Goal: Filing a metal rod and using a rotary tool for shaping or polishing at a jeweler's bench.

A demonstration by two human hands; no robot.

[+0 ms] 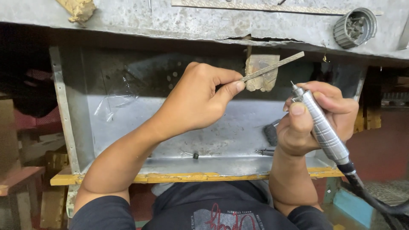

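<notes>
The thin strip (272, 67) pinched in the left hand (196, 100) looked like dull grey metal with a rough, grainy face. The handpiece (322, 127) in the right hand (317, 117) was bright brushed metal with fine ribbing, pretty shiny, and its cable (375, 200) at lower right looked like matt black rubber. The tray (204, 132) under the hands was scuffed sheet metal, dull silver, with a yellow painted wooden edge (191, 176). The bench top (191, 19) along the upper frame was rough, stained grey. The peg (262, 72) was worn, chipped wood.
</notes>
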